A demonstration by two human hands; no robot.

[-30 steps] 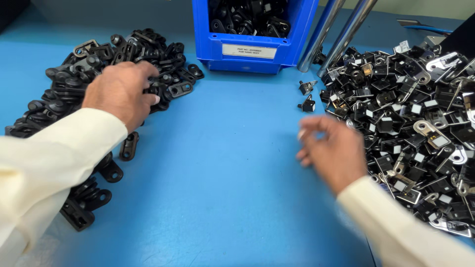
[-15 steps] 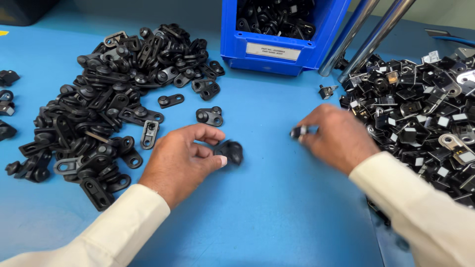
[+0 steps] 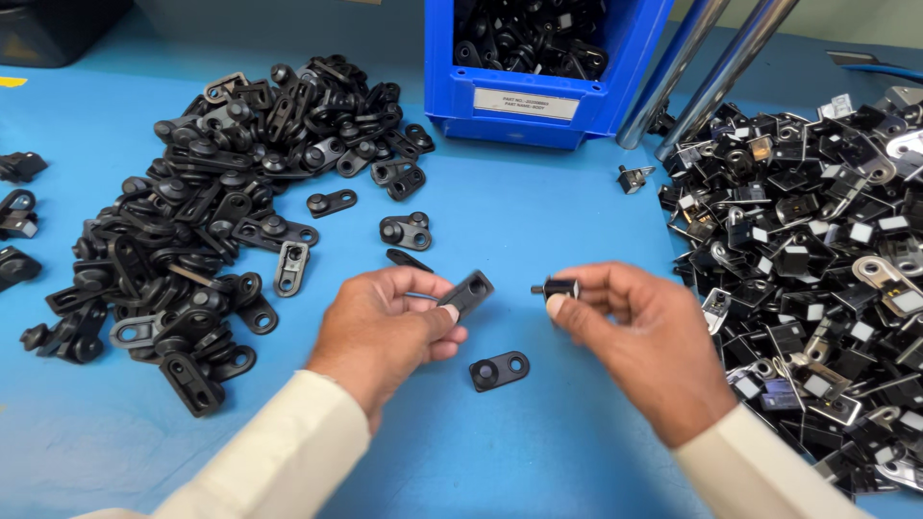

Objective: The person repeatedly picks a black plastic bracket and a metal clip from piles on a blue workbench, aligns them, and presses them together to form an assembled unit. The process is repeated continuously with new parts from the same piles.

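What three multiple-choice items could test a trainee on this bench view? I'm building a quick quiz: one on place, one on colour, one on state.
1. Where does the loose flat plate lie?
A. In the bin
B. On the table between the hands
C. On the right pile

2. What colour is the bin?
A. Red
B. Green
C. Blue

3. What is the left hand doing?
A. Pinching a black plate
B. Lying flat and empty
C. Reaching into the bin

Answers: 1 B, it rests on bare blue table. 2 C, its walls are blue. 3 A, its fingers grip the plate; the right hand holds a small black part.

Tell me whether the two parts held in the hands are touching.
Apart. The head view shows blue table between the flat black plate in the left hand and the small latch piece in the right hand.
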